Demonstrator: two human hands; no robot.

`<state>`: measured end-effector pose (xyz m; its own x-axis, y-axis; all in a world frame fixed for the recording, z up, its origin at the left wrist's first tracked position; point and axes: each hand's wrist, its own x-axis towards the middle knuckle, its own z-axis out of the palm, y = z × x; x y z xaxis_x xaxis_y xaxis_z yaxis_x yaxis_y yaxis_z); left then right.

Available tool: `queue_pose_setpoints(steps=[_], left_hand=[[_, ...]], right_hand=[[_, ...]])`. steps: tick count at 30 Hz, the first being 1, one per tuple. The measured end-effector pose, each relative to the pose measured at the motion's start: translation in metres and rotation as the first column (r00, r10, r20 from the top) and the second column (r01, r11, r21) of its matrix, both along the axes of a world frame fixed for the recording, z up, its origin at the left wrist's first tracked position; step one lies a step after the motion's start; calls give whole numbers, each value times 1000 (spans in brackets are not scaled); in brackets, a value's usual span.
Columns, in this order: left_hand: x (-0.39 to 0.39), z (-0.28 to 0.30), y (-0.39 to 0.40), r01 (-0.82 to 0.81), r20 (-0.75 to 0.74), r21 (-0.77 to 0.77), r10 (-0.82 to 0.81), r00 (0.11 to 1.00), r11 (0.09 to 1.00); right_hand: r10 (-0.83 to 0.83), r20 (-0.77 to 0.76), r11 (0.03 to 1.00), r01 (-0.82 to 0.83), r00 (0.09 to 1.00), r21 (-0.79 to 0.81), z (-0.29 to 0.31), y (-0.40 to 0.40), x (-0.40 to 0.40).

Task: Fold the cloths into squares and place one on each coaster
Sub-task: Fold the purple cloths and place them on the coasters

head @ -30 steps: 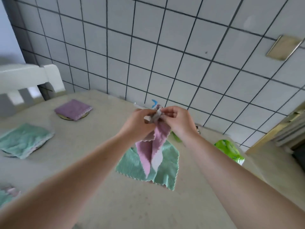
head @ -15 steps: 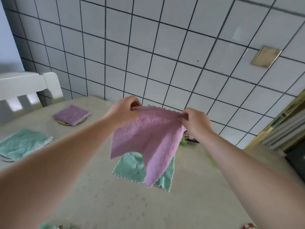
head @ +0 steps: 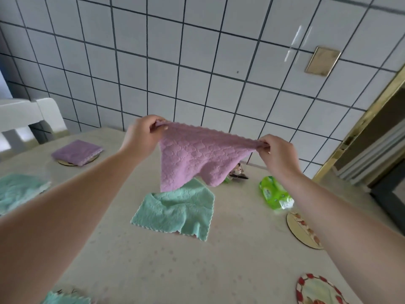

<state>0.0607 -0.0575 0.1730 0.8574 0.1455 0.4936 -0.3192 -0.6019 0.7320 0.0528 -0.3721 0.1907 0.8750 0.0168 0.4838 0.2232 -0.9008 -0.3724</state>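
A pink cloth (head: 192, 154) hangs spread in the air above the table. My left hand (head: 143, 134) pinches its left top corner and my right hand (head: 277, 153) pinches its right top corner. Under it a crumpled green cloth (head: 177, 212) lies loose on the table. A folded purple cloth (head: 76, 151) sits on a coaster at the far left. A folded green cloth (head: 19, 189) lies at the left edge, and another green cloth (head: 65, 299) shows at the bottom left. Two bare coasters lie on the right, one pale (head: 303, 232), one red-rimmed (head: 317, 290).
The table (head: 166, 270) has a pale patterned cover and stands against a tiled wall. A green plastic packet (head: 274, 193) and a small dark wrapper (head: 237, 172) lie at the far right. A white chair back (head: 28, 115) stands at the left.
My hands have drawn apart and stretched the pink cloth from a bunched strip into a wide sheet held by its top corners. The view has tilted down, showing the right coasters.
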Motion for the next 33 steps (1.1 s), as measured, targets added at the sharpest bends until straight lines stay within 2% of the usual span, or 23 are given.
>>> queue_pose_setpoints(steps=[4, 7, 9, 13, 15, 19, 27, 33], left_hand=[[-38, -32, -31, 39, -61, -34, -41, 997, 999], [-72, -69, -56, 39, -196, -44, -46, 980, 998], [-96, -103, -68, 23, -285, -36, -33, 958, 999], [-145, -164, -89, -19, -443, 24, 27, 896, 1000], [-170, -185, -100, -26, -498, 30, 38, 866, 999], [-207, -216, -109, -55, -585, 37, 66, 808, 998], [-206, -235, -109, -98, -686, 91, 134, 715, 991], [-163, -238, -117, -203, -755, -10, 126, 644, 979]], right_hand=[[1, -64, 996, -6, 998, -84, -30, -49, -34], [22, -165, 981, -53, 986, -188, -67, -86, -58], [54, -270, 973, -112, 961, -203, -97, -103, -77], [190, -480, 979, -200, 856, 30, -145, -125, -122], [224, -595, 975, -184, 772, 128, -163, -134, -141], [289, -683, 950, -116, 671, 289, -196, -147, -160], [295, -728, 930, -9, 619, 368, -230, -147, -146], [220, -728, 896, 160, 649, 413, -252, -138, -109]])
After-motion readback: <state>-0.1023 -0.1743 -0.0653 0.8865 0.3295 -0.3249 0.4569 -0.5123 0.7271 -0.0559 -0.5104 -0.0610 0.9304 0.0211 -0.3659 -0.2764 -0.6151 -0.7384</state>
